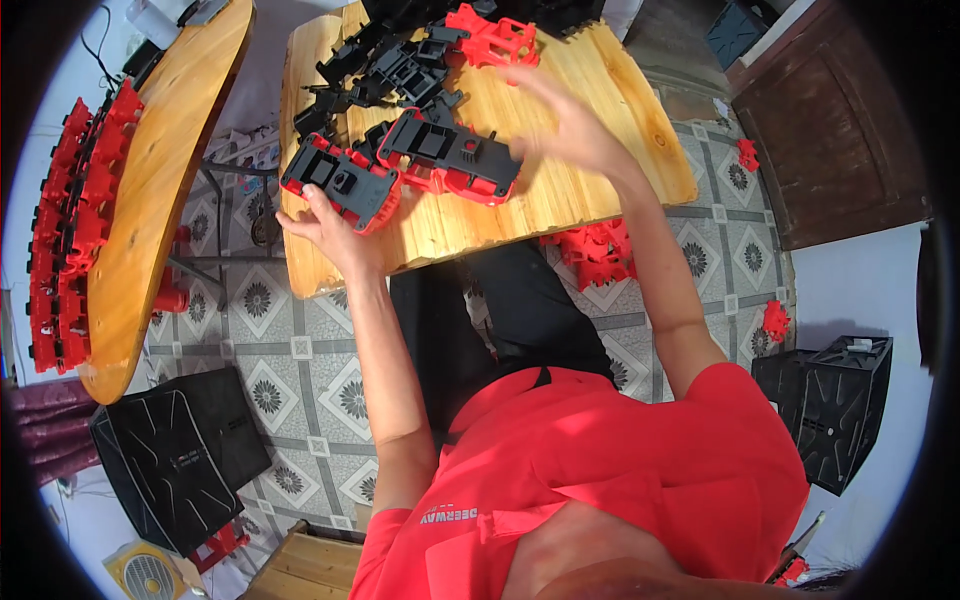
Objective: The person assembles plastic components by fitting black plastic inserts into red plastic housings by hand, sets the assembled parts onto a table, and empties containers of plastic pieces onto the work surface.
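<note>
Lying against the left thumb [315, 201] and fingers [299, 227] is a black-and-red casing [358, 192].

Scene's bright overall, w/ strong light on the wooden tabletop [608, 110] & sunlit patches next to soft shadows on the red shirt [630, 450]; can't tell exact src. Right hand [572, 130] has motion blur, esp. fingers, while black parts [405, 72] go v. dark, w/ some detail lost. Fisheye distort. bends the side table [175, 160] approx. into an arc; corners go black, w/ bluish fringe at rim.
</note>
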Tool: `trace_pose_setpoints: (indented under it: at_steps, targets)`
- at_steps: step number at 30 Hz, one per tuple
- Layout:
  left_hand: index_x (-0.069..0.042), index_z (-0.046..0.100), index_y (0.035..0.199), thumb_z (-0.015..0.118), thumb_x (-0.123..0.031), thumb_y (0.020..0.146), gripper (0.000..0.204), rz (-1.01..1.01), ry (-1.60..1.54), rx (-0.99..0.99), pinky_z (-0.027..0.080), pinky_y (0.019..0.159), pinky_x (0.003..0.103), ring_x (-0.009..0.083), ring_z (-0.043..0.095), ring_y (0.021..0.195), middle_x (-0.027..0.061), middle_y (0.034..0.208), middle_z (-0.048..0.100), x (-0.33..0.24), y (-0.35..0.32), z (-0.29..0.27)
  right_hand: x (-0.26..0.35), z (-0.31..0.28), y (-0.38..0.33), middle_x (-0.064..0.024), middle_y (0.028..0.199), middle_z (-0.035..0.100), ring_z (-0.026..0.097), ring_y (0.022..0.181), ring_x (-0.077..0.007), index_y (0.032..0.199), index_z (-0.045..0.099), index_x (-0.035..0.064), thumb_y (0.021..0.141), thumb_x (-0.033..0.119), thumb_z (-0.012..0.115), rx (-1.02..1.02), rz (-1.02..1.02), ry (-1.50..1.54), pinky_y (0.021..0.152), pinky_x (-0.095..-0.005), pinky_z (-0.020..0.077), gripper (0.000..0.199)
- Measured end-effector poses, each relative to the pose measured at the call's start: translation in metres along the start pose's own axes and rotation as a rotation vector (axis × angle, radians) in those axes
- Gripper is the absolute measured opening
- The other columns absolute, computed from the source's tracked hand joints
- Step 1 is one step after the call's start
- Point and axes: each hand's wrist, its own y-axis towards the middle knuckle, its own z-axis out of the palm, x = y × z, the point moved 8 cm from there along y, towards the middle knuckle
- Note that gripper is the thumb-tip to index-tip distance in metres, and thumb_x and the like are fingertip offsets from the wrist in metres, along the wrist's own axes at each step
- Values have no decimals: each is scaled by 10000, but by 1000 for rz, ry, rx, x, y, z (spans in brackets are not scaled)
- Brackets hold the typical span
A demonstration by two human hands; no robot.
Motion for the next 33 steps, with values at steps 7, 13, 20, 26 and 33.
trace_pose_setpoints:
  at_steps: [7,13,20,26,33]
  targets:
    - [-60,-48,1535,569,-403,964,908,178,235,-60,261,1128,433,348,250,1420,246,1570,66,-33,-20,11,-126,-30,63,-168,1370,472,523,1206,-333,1276,564,117,808,348,747,-288,190,-719,1014,-384,434,554]
    - [32,233,1474,755,-331,827,906,991,778,195,179,1143,497,403,258,1386,269,1469,278,-131,-67,85,-64,-86,14,-178,1246,532,603,1040,-338,1160,633,107,718,288,788,-310,238,-635,902,-409,494,502]
    - [-117,356,1463,899,-319,533,1095,1241,916,903,192,1121,580,391,259,1409,221,1478,329,-111,-117,220,62,-101,7,-139,1236,555,614,977,-310,1120,661,95,680,163,795,-249,-22,-560,857,-368,499,465]
    - [-128,368,1450,887,-220,531,1059,1144,857,996,501,853,425,312,609,1011,129,1149,595,-119,-101,221,67,-94,48,-86,1257,607,624,967,-148,1186,632,-4,854,131,701,80,-183,328,845,-301,506,365]
    - [-55,221,1460,724,-49,813,819,195,-91,547,477,985,411,278,504,1221,164,1390,415,-123,-19,135,-92,-53,186,-75,1096,692,661,966,-292,1233,623,161,878,275,665,-526,-159,-869,927,-452,451,376]
